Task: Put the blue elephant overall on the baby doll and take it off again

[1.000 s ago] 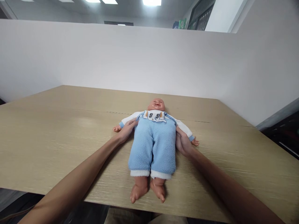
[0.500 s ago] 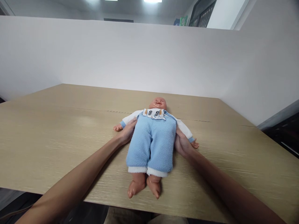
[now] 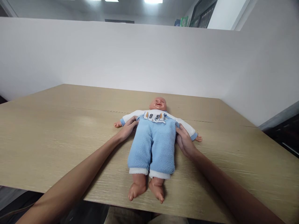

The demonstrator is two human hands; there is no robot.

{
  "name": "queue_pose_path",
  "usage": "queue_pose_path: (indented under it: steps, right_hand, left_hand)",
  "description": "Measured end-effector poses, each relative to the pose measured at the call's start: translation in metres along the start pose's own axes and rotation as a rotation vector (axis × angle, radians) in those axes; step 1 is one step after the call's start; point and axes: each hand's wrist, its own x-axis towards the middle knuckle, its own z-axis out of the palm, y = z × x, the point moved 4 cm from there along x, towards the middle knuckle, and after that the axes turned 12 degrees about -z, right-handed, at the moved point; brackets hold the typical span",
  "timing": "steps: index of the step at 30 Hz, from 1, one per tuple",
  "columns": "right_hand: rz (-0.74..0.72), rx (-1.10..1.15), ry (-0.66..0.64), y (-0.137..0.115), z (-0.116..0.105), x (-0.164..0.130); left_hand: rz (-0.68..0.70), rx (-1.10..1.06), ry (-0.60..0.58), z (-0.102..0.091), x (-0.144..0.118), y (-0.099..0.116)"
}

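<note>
Head view: left hand [image 3: 128,129] and right hand [image 3: 185,142] are pinching the overalls [image 3: 140,146] at opposite sides, seemingly for an even hold around the face-up doll [image 3: 158,103].

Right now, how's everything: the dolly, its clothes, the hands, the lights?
Shiny peach plastic baby doll: lying face up on the pale wooden table.
Fuzzy light-blue fabric overalls: worn.
White long-sleeved fabric top: worn, sleeves spread wide.
Bare left hand: touching the overalls' side.
Bare right hand: touching their other side.
White rectangular ceiling lights: on.
</note>
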Motion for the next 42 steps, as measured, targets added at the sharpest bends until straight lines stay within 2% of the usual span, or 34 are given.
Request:
queue_pose_path:
  steps: [4,8,12,17,22,25,29,35,39,42]
  right_hand:
    - [-0.037,0.054,0.031,-0.004,0.000,0.005]
    - [-0.018,0.061,0.059,0.006,-0.008,0.010]
    - [0.016,-0.029,-0.008,0.017,-0.016,0.012]
    - [-0.029,-0.212,-0.035,0.017,-0.025,0.012]
    - [-0.047,-0.124,0.064,0.010,-0.022,0.010]
    - [0.003,-0.075,0.129,0.011,-0.017,0.007]
    - [0.091,-0.138,0.152,0.014,-0.016,0.003]
    - [0.059,-0.383,0.011,0.000,-0.024,0.000]
    - [0.003,-0.544,-0.080,-0.015,-0.023,-0.002]
    - [-0.040,-0.604,-0.098,-0.023,-0.017,-0.006]
  left_hand:
    - [0.052,-0.029,0.023,-0.002,0.001,-0.002]
    - [0.106,-0.047,0.065,-0.001,0.004,-0.005]
    - [0.112,0.001,0.070,0.001,0.005,-0.004]
    - [0.119,0.020,0.046,0.004,0.002,0.001]
    - [0.146,-0.018,0.038,0.009,0.002,0.003]
    - [0.113,-0.065,0.037,0.013,0.005,0.000]
    - [0.094,-0.103,0.016,0.016,0.006,-0.001]
    - [0.106,-0.111,0.028,0.016,0.001,0.005]
    - [0.142,-0.019,0.146,0.014,-0.004,0.009]
    - [0.171,0.062,0.245,0.013,-0.007,0.010]
